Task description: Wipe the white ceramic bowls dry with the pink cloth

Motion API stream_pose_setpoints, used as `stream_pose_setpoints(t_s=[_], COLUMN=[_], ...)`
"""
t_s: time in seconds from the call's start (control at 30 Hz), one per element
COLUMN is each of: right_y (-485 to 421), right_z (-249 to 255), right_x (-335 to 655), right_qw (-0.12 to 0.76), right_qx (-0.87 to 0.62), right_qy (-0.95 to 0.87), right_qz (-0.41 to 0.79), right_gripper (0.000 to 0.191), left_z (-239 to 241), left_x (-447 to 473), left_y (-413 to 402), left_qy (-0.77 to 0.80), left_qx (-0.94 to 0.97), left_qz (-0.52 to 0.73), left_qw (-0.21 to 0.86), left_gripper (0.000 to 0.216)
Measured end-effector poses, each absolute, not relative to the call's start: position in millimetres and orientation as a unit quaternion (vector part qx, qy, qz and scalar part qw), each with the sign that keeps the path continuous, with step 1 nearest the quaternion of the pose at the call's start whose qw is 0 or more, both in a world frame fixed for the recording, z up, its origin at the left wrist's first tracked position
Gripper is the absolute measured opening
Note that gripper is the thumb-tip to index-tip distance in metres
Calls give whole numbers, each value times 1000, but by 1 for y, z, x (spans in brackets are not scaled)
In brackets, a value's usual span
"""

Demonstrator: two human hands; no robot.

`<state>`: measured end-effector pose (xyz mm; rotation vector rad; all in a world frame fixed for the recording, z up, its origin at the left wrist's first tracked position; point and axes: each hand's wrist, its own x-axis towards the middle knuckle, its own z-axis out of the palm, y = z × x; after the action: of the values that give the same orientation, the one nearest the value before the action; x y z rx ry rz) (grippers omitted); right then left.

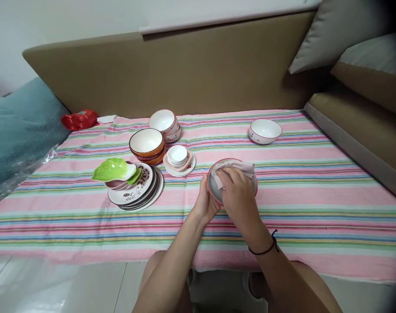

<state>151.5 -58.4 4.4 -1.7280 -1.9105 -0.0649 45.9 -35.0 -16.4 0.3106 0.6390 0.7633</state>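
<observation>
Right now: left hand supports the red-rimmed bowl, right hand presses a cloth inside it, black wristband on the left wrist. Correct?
Not quite: the black wristband is on the right wrist, per the head view. The rest holds: left hand supports the red-rimmed bowl, right hand presses a cloth inside it.

Multicoloured striped cover [298, 195]: matt woven cloth, lightly wrinkled. Toward its front edge, pale pink rag [249, 168]: soft, matt, creased fabric; red-rimmed round grey-looking bowl [214, 187]: smooth, apparently glazed ceramic. Toward the left edge, leaf-shaped green-and-white dish [111, 169]: glossy, ceramic-looking; brown-sided round bowls [147, 141]: shiny glaze. Far left corner, crumpled red bundle [80, 120]: satin-like sheen.
</observation>
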Motion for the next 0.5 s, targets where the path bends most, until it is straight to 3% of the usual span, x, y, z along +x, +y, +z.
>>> stream_pose_setpoints(t_s=[0.37,0.5], right_y=[-59,-57], right_z=[17,17], right_x=[171,174], right_qw=[222,206], right_qx=[-634,-621], right_qy=[-738,-749], right_qz=[64,107], right_gripper=[38,34], left_z=[-20,-27], left_x=[43,43], left_y=[-35,-35], left_qy=[335,331], left_qx=[217,244], left_qz=[362,384], left_qw=[842,827], left_gripper=[45,47])
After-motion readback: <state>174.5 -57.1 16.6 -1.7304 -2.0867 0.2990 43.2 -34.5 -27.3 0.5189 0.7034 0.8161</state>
